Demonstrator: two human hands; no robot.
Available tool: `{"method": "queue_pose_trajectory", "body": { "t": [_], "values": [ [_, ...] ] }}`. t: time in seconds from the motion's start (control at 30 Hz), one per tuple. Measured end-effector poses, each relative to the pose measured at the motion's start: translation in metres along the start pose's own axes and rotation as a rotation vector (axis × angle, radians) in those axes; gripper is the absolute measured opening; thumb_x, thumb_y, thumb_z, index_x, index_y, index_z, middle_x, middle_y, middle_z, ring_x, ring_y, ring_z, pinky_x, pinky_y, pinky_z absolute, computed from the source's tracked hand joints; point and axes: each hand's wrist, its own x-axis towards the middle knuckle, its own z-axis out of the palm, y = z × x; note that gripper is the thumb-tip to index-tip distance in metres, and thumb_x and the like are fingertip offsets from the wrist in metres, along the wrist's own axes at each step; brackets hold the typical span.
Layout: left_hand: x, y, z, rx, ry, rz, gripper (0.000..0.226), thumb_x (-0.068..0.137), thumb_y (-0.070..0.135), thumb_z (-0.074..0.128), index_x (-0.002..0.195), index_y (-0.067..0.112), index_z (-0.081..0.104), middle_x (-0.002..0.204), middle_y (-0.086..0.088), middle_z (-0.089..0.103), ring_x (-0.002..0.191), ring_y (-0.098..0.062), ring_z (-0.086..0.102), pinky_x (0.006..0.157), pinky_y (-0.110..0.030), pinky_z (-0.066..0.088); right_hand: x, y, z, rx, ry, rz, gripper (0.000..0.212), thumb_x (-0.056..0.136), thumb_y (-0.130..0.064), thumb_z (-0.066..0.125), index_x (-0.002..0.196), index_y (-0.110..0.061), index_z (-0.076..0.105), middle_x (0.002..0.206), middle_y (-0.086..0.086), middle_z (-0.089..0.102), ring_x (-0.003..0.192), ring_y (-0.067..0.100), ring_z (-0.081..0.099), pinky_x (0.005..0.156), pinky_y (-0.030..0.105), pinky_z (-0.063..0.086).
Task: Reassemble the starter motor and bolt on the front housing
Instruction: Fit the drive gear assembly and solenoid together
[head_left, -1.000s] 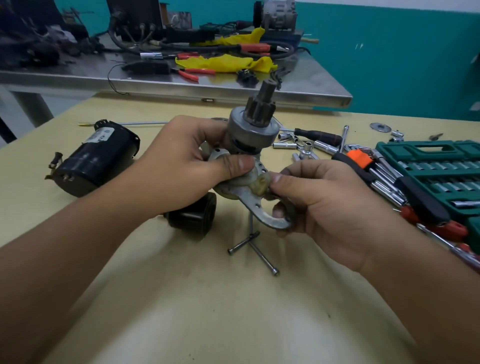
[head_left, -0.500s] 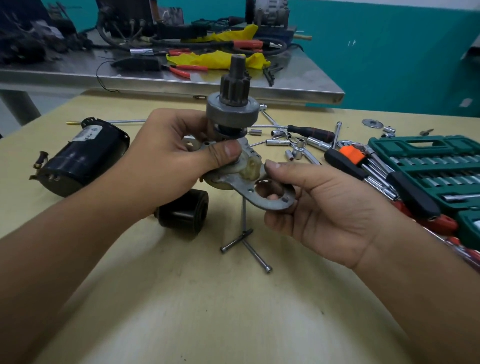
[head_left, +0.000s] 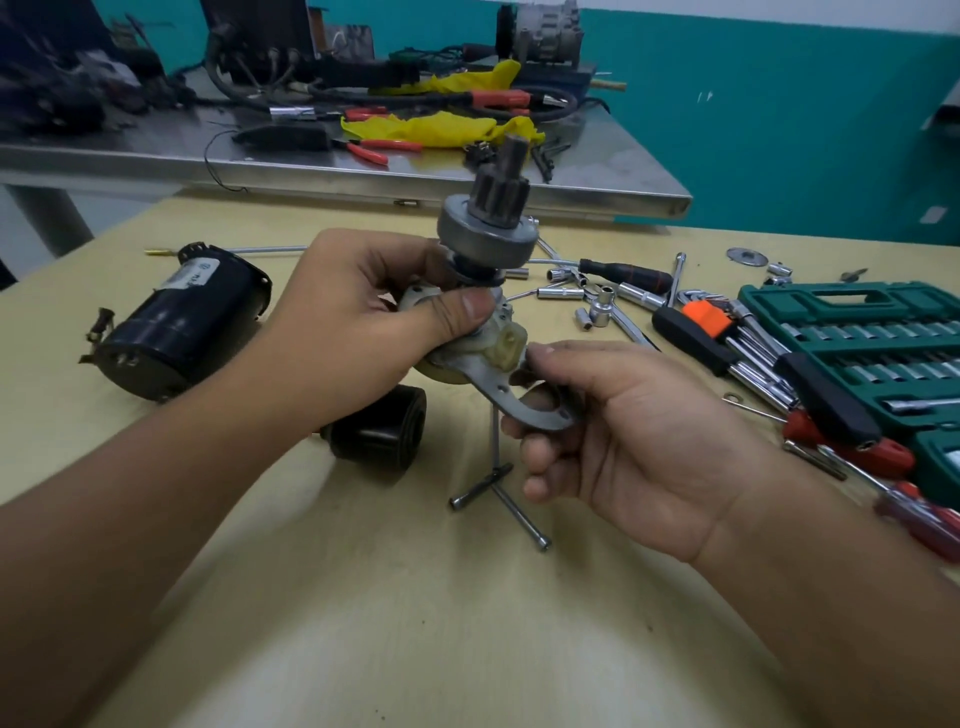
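Left hand (head_left: 358, 332): curled round the drive assembly, thumb pressed on its flange, fingers wrapped behind; held above the surface.
Right hand (head_left: 623, 436): thumb and fingers pinched on the lower end of the metal bracket (head_left: 524, 405); thumb tip set beside the pale plastic piece (head_left: 506, 345).
Drive assembly (head_left: 485, 236): held near upright, slightly tilted; round grey clutch body topped by the dark pinion gear (head_left: 504, 184), shaft end pointed up.
Metal bracket: attached under the drive assembly, slanted down to the right, hooked end seen between the right fingers.
Motor body (head_left: 179, 325): black cylinder with white label, laid on its side on the surface, left of the hands, well apart from the held part.
Black cylinder (head_left: 382, 428): smaller, laid on the surface just below the left hand.
T-handle wrench (head_left: 501, 483): laid on the surface under the hands.
Surface (head_left: 415, 623): pale yellow top.
Socket set case (head_left: 862, 343): green, open, at right; loose sockets (head_left: 602, 301) and screwdrivers (head_left: 831, 405) scattered beside it.
Back bench (head_left: 363, 166): steel, cluttered with yellow cloth (head_left: 441, 130), red-handled pliers (head_left: 382, 148), cables.
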Motion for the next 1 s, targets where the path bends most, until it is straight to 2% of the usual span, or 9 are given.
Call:
{"method": "queue_pose_trajectory", "body": {
  "t": [0.1, 0.23, 0.37, 0.47, 0.6, 0.67, 0.77, 0.87, 1.0],
  "values": [
    [-0.001, 0.002, 0.004, -0.046, 0.051, -0.023, 0.017, 0.075, 0.030, 0.077, 0.091, 0.024, 0.079, 0.087, 0.003, 0.081, 0.081, -0.014, 0.078, 0.075, -0.029, 0.064, 0.000, 0.001, 0.001, 0.004, 0.051, -0.038, 0.030, 0.101, -0.011, 0.054, 0.072, -0.007, 0.060, 0.053, 0.012, 0.056, 0.030, 0.015, 0.046, 0.034, 0.022, 0.040],
    [-0.002, 0.005, 0.001, -0.058, 0.047, -0.071, 0.032, 0.078, 0.031, 0.086, 0.107, 0.023, 0.076, 0.089, 0.000, 0.076, 0.080, -0.015, 0.075, 0.068, -0.024, 0.060, -0.001, -0.005, 0.000, 0.069, 0.058, -0.093, 0.049, 0.100, -0.010, 0.054, 0.052, -0.011, 0.061, 0.050, 0.013, 0.054, 0.027, 0.011, 0.039, 0.033, 0.018, 0.034],
    [-0.001, 0.011, 0.001, -0.245, 0.026, -0.213, 0.055, 0.077, 0.029, 0.077, 0.130, 0.020, 0.064, 0.110, -0.017, 0.072, 0.093, -0.032, 0.077, 0.074, -0.038, 0.064, -0.003, -0.006, 0.002, 0.143, 0.062, -0.115, 0.042, 0.099, -0.010, 0.054, 0.057, -0.010, 0.061, 0.051, 0.012, 0.055, 0.027, 0.009, 0.040, 0.032, 0.018, 0.033],
    [-0.002, 0.020, 0.008, -0.503, -0.014, -0.426, 0.066, 0.075, 0.031, 0.078, 0.134, 0.010, 0.059, 0.118, -0.023, 0.073, 0.087, -0.039, 0.077, 0.063, -0.042, 0.063, -0.003, -0.005, 0.002, 0.097, 0.108, -0.154, 0.029, 0.099, -0.009, 0.057, 0.070, -0.007, 0.057, 0.055, 0.016, 0.055, 0.028, 0.012, 0.041, 0.033, 0.019, 0.034],
    [-0.006, 0.025, 0.012, -0.441, -0.107, -0.483, 0.046, 0.074, 0.032, 0.084, 0.110, 0.006, 0.072, 0.105, -0.018, 0.077, 0.088, -0.037, 0.077, 0.068, -0.046, 0.064, -0.005, 0.002, 0.009, -0.015, 0.118, -0.199, 0.022, 0.099, -0.007, 0.059, 0.077, -0.003, 0.061, 0.053, 0.014, 0.056, 0.027, 0.017, 0.043, 0.034, 0.023, 0.038],
    [-0.007, 0.024, 0.012, -0.403, -0.092, -0.484, 0.024, 0.070, 0.023, 0.089, 0.090, 0.018, 0.077, 0.091, -0.011, 0.076, 0.081, -0.030, 0.077, 0.066, -0.047, 0.064, -0.007, 0.005, 0.013, -0.022, 0.096, -0.202, 0.020, 0.099, -0.007, 0.060, 0.080, -0.003, 0.061, 0.054, 0.012, 0.057, 0.028, 0.019, 0.046, 0.034, 0.025, 0.041],
    [-0.004, 0.023, 0.009, -0.417, -0.070, -0.501, 0.014, 0.067, 0.024, 0.085, 0.079, 0.028, 0.078, 0.086, -0.008, 0.074, 0.077, -0.030, 0.076, 0.069, -0.054, 0.065, -0.010, 0.003, 0.017, 0.002, 0.045, -0.177, 0.019, 0.098, -0.011, 0.061, 0.080, -0.003, 0.061, 0.057, 0.013, 0.060, 0.031, 0.018, 0.050, 0.035, 0.026, 0.044],
    [-0.002, 0.021, 0.005, -0.436, -0.033, -0.533, 0.020, 0.063, 0.026, 0.090, 0.081, 0.026, 0.080, 0.089, -0.008, 0.077, 0.076, -0.027, 0.077, 0.063, -0.045, 0.066, -0.009, 0.000, 0.019, 0.042, -0.033, -0.165, 0.026, 0.091, -0.029, 0.065, 0.084, -0.004, 0.067, 0.062, 0.013, 0.065, 0.035, 0.017, 0.055, 0.038, 0.027, 0.048],
    [0.001, 0.021, -0.002, -0.502, 0.084, -0.604, 0.039, 0.049, 0.034, 0.088, 0.084, 0.019, 0.082, 0.089, -0.007, 0.080, 0.066, -0.018, 0.075, 0.046, -0.025, 0.055, -0.002, 0.001, 0.016, 0.127, -0.057, -0.088, 0.061, 0.090, -0.059, 0.052, 0.107, -0.003, 0.068, 0.074, 0.020, 0.068, 0.045, 0.023, 0.061, 0.043, 0.030, 0.051]
  ]
}}
